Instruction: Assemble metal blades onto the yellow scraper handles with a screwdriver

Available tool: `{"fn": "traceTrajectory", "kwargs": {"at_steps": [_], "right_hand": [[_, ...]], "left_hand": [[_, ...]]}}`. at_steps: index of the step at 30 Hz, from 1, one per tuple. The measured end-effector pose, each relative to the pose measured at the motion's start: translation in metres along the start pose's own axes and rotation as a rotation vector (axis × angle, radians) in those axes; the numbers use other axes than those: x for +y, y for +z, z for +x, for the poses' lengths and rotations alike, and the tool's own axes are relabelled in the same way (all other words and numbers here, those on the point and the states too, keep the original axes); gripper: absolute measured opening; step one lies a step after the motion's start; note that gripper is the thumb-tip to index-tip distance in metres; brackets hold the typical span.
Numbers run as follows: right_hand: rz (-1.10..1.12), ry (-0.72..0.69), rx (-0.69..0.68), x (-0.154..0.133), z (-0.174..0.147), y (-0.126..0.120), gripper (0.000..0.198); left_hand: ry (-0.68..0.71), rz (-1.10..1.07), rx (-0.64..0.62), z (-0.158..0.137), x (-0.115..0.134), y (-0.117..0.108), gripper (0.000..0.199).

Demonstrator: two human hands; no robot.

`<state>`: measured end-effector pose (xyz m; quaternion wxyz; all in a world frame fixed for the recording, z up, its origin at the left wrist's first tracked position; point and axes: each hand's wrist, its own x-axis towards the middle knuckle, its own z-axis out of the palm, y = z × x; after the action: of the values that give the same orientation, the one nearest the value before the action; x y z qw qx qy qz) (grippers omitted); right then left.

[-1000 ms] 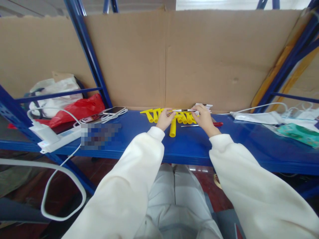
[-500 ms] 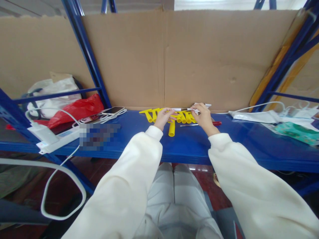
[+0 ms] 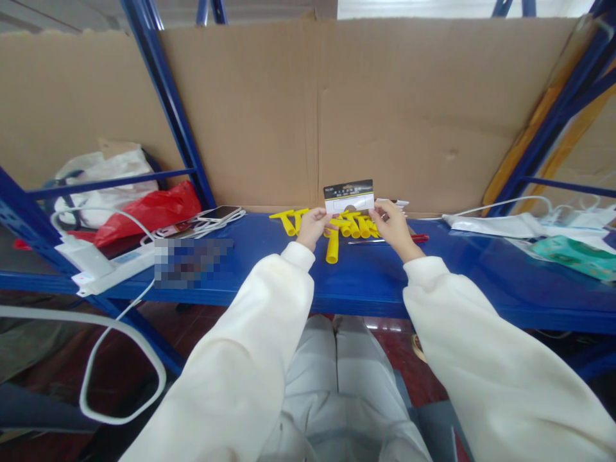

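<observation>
Between my two hands a black-and-white packaging card (image 3: 349, 196) stands upright, its printed face toward me. My left hand (image 3: 314, 226) pinches the card's left edge, and my right hand (image 3: 387, 220) grips its right edge. Below and behind the card lie several yellow T-shaped plastic pieces (image 3: 353, 226) in a row, partly hidden by the card and my left hand. One yellow piece (image 3: 332, 249) sits nearer the front, its open tube end toward me. A thin metal rod (image 3: 366, 242) and a red-handled tool (image 3: 420, 238) lie by my right wrist.
The blue shelf (image 3: 269, 276) is backed by a cardboard sheet (image 3: 404, 109). On the left are a power strip (image 3: 115, 266), a phone (image 3: 220, 213) with white cables and a red bag (image 3: 149, 212). At the right lie a white packet (image 3: 493, 224) and a green pack (image 3: 572, 255).
The card, seen nearly edge-on before, is now tilted up with its printed face showing. Both hands have stayed in nearly the same place.
</observation>
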<state>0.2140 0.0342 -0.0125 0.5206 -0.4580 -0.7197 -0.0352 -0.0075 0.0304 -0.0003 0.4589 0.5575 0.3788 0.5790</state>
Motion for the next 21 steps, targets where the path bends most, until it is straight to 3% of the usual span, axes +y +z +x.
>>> {"fn": "traceTrajectory", "kwargs": {"at_steps": [5,10,16,19,21], "right_hand": [[0.280,0.052,-0.068,0.003,0.000,0.008,0.030],[0.285,0.030,0.028,0.008,0.000,0.007,0.033],[0.205,0.024,0.035,0.006,-0.001,0.003,0.028],[0.198,0.025,0.033,0.004,-0.001,0.003,0.026],[0.197,0.025,0.031,0.002,-0.001,0.002,0.024]], "left_hand": [[0.019,0.123,0.070,0.001,-0.002,0.002,0.014],[-0.108,0.313,0.216,0.004,-0.011,-0.002,0.018],[-0.128,0.583,0.132,0.003,-0.020,-0.007,0.033],[-0.218,0.547,0.069,0.000,-0.020,-0.004,0.033],[-0.261,0.323,0.082,-0.002,-0.020,-0.002,0.031]]}}
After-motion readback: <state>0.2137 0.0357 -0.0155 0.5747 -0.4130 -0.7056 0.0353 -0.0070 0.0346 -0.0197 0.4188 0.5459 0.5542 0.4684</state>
